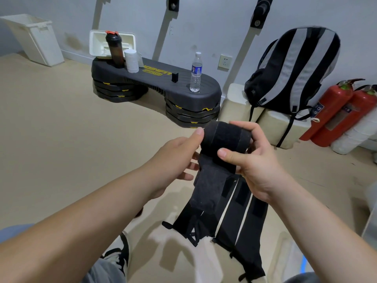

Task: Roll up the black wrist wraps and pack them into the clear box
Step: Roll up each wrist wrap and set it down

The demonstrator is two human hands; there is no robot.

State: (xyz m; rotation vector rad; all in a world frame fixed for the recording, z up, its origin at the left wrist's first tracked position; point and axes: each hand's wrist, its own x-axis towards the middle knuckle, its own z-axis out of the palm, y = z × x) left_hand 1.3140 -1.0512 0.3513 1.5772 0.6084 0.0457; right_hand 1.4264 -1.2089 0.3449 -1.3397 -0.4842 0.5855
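A black wrist wrap is partly rolled into a thick cylinder held up in front of me. My right hand grips the roll, thumb on its front and fingers curled over the top. At the roll's left end my left hand pinches it, thumb on top and fingers underneath. The wrap's loose tail hangs down from the roll. Several more black wraps lie flat side by side on the floor below. A clear box edge may show at the far right; I cannot tell for sure.
A black step platform stands ahead with a shaker bottle, a white roll and a water bottle on it. A striped backpack sits on white blocks at right, beside red fire extinguishers. My shoe is below.
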